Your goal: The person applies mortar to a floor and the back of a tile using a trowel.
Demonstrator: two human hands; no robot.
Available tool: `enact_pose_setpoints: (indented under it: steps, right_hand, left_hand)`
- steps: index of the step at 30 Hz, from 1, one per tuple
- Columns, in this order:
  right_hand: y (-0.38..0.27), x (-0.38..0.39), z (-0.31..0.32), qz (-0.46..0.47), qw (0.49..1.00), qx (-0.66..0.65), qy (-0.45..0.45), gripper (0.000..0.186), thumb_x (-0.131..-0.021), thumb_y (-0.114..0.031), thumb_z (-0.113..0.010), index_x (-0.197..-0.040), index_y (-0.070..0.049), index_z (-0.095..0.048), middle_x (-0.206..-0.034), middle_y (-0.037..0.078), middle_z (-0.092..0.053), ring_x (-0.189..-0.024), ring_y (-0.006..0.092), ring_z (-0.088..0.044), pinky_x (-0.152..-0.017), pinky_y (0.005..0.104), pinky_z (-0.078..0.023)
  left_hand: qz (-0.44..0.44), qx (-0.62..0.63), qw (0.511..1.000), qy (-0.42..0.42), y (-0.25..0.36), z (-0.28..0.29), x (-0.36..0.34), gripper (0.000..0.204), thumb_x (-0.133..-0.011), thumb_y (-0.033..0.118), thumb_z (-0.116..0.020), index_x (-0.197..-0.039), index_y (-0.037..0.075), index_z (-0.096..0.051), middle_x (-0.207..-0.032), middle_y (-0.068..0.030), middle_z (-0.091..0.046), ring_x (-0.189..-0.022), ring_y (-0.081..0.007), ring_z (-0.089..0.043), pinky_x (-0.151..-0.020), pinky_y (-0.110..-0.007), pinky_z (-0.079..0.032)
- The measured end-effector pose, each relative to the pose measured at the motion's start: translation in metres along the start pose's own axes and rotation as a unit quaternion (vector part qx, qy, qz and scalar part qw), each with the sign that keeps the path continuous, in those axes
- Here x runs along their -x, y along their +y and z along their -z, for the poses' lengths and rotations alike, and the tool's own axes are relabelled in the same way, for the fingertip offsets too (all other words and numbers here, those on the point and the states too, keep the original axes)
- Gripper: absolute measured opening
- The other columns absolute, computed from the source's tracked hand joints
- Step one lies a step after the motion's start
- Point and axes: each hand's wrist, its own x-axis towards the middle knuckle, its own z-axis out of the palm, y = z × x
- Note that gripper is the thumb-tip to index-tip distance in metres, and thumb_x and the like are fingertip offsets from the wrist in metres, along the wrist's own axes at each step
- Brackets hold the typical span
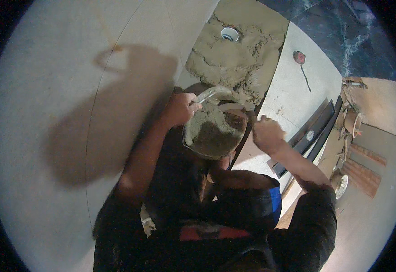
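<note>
A round bucket point(185, 144) crusted with grey mortar is tilted between my knees. Wet mortar point(209, 133) lies inside it. My left hand point(182, 109) is closed on the bucket's rim, at its far left side. My right hand point(268, 132) makes a fist just right of the bucket, around a handle that its fingers mostly hide. What looks like a trowel blade point(232, 107) reaches from there into the bucket's mouth. Beyond the bucket spreads a rough bed of grey mortar point(257, 38). A white pipe end point(229, 34) stands up out of it.
On the pale slab point(309, 75) to the right lies a small reddish object point(299, 57) with a dark tail. Long black channels point(306, 140) lie nearer. A pale wall point(62, 90) rises left; dark marbled tiles point(338, 31) are far right, wood pieces point(363, 177) right.
</note>
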Motion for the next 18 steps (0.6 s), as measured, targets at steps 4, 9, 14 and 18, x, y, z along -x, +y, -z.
enact_pose_setpoints:
  steps: [4, 9, 14, 18]
  right_hand:
    - [-0.015, -0.026, -0.040, 0.078, 0.995, -0.052, -0.036, 0.023, -0.081, -0.019, -0.058, -0.096, -0.002, -0.063, -0.073, 0.022, -0.064, -0.068, 0.0355, -0.066, -0.060, 0.0470, -0.054]
    - [-0.014, -0.026, -0.043, 0.136, 0.974, -0.170, -0.060, 0.023, -0.083, -0.024, -0.056, -0.091, -0.003, -0.064, -0.077, 0.020, -0.065, -0.071, 0.0380, -0.065, -0.063, 0.0462, -0.053]
    - [-0.025, -0.018, -0.105, 0.086, 0.903, -0.387, -0.164, 0.025, -0.086, -0.028, -0.059, -0.093, -0.005, -0.066, -0.081, 0.018, -0.067, -0.073, 0.0341, -0.064, -0.067, 0.0419, -0.051]
    - [-0.029, 0.003, -0.078, 0.037, 0.862, -0.483, -0.149, 0.026, -0.087, -0.028, -0.062, -0.102, -0.007, -0.067, -0.078, 0.013, -0.067, -0.068, 0.0224, -0.061, -0.064, 0.0372, -0.049]
  left_hand:
    - [0.016, -0.002, 1.000, -0.025, 0.005, 0.003, 0.007, 0.025, -0.082, 0.023, -0.067, -0.082, -0.001, -0.063, -0.075, -0.0220, -0.063, -0.071, -0.0371, -0.061, -0.067, -0.044, -0.046]
    - [0.029, -0.034, 0.999, -0.018, -0.006, 0.000, 0.007, 0.025, -0.082, 0.023, -0.067, -0.084, -0.002, -0.061, -0.077, -0.0223, -0.062, -0.072, -0.0351, -0.061, -0.067, -0.043, -0.046]
    - [0.026, -0.009, 0.999, -0.037, -0.004, 0.000, 0.011, 0.026, -0.082, 0.022, -0.067, -0.085, -0.002, -0.060, -0.081, -0.0230, -0.062, -0.076, -0.0371, -0.061, -0.069, -0.044, -0.046]
    - [0.080, -0.060, 0.995, -0.012, 0.001, 0.004, 0.012, 0.023, -0.086, 0.024, -0.064, -0.092, 0.002, -0.064, -0.087, -0.0170, -0.065, -0.080, -0.0311, -0.062, -0.073, -0.042, -0.048]
